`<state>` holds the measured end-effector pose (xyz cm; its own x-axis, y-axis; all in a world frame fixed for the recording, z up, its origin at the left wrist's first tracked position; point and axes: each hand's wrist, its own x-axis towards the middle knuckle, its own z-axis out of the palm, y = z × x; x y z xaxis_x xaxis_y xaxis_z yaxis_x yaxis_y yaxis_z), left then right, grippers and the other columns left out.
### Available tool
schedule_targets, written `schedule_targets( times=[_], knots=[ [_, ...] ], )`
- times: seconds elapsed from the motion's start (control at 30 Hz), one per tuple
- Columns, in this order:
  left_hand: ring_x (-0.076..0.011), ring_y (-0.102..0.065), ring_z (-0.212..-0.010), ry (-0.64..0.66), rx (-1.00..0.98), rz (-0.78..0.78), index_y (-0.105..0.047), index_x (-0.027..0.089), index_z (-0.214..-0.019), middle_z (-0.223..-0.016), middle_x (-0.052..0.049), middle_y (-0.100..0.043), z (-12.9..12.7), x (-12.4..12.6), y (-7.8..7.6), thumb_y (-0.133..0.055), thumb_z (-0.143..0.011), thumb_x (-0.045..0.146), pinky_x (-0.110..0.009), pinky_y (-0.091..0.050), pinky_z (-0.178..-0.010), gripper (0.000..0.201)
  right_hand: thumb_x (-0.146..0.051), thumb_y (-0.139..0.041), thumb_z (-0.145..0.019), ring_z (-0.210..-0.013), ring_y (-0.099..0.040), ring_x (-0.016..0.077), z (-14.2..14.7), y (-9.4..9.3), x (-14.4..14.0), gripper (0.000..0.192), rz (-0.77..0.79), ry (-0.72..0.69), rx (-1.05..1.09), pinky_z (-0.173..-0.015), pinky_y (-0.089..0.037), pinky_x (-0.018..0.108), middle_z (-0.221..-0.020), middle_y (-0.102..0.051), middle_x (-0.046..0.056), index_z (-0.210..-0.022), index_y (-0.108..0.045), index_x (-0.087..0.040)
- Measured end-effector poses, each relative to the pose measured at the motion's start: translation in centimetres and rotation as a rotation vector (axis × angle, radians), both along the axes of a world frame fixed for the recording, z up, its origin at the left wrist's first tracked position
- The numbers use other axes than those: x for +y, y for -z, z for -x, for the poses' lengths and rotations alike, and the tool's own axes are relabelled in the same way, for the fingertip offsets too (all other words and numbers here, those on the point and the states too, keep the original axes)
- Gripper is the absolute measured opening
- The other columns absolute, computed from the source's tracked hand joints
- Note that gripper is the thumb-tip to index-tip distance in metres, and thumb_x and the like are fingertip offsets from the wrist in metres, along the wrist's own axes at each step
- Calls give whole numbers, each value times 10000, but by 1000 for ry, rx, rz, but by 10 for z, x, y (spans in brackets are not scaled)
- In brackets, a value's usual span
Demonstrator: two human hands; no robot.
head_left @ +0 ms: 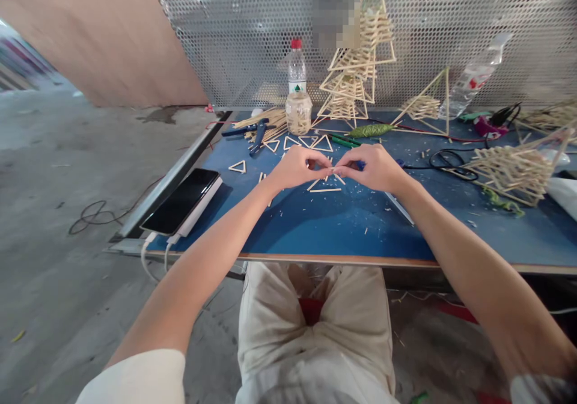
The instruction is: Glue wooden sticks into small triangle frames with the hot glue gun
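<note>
From the left we pass the phone (180,201) on its power bank at the blue table's (342,229) edge, then our left hand (295,168) and right hand (376,168) meet over the middle, fingertips pinched narrow on thin wooden sticks (331,172), with a stick pyramid (514,169) lying off right.

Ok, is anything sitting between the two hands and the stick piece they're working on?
Nothing visible. The left hand and right hand already pinch the thin wooden sticks between their fingertips, just above the blue table.
</note>
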<state>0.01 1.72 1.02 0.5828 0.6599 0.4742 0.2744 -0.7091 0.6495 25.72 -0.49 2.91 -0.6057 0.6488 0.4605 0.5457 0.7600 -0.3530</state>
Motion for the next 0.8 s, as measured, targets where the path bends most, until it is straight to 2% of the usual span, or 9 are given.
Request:
schedule_targets(
  times=[0.2,0.33,0.43,0.53,0.6,0.7,0.77,0.8],
  knots=[
    [-116,-534,-548,-14,-70,43,-901,212,-925,-711,-53,-796,-1,-6,-8,-823,-901,726,-283,-381,-531,520,-507,-775,-998,-793,-745,282,3,-1,-8,266,69,45,218,-763,-575,464,-867,-837,50,-824,-842,-318],
    [-119,-558,-575,-43,-101,31,-904,213,-918,-760,-58,-820,-1,-7,-13,-844,-871,739,-281,-412,-552,532,-588,-789,-982,-827,-758,298,6,1,-9,325,132,48,377,-780,-595,489,-860,-826,58,-808,-824,-316],
    [-127,-588,-602,-90,-93,14,-910,223,-924,-800,-61,-839,2,-5,-13,-846,-880,725,-282,-442,-576,508,-689,-771,-972,-754,-719,277,5,3,-3,404,102,97,536,-735,-585,492,-840,-801,65,-837,-792,-308],
    [-133,-619,-624,-134,-104,5,-916,225,-953,-842,-70,-857,5,-2,-9,-845,-904,695,-283,-473,-604,478,-673,-725,-1010,-627,-612,218,-3,2,6,396,17,205,717,-666,-539,452,-788,-756,51,-890,-759,-298],
    [-143,-644,-637,-145,-122,4,-922,229,-984,-858,-75,-865,5,0,-5,-846,-915,683,-288,-497,-622,465,-624,-699,-1027,-635,-625,221,-11,2,12,365,-40,316,689,-697,-553,448,-760,-747,45,-895,-765,-289],
    [-160,-687,-655,-141,-143,-8,-925,245,-1034,-881,-76,-876,3,1,-2,-830,-941,672,-297,-535,-647,448,-543,-728,-989,-728,-729,279,-29,6,23,302,-64,497,448,-837,-602,511,-760,-776,68,-897,-799,-265],
    [-168,-718,-675,-136,-143,-31,-922,254,-1057,-930,-78,-888,3,2,0,-804,-971,664,-303,-562,-663,435,-508,-669,-1002,-769,-755,298,-41,12,35,299,-45,600,443,-862,-614,530,-812,-798,90,-931,-805,-251],
    [-172,-734,-691,-136,-141,-44,-920,256,-1068,-966,-80,-894,2,2,0,-793,-983,657,-304,-574,-669,429,-488,-648,-1003,-815,-771,308,-47,15,41,296,-78,665,456,-900,-613,546,-870,-814,100,-1009,-813,-243]
  ],
)
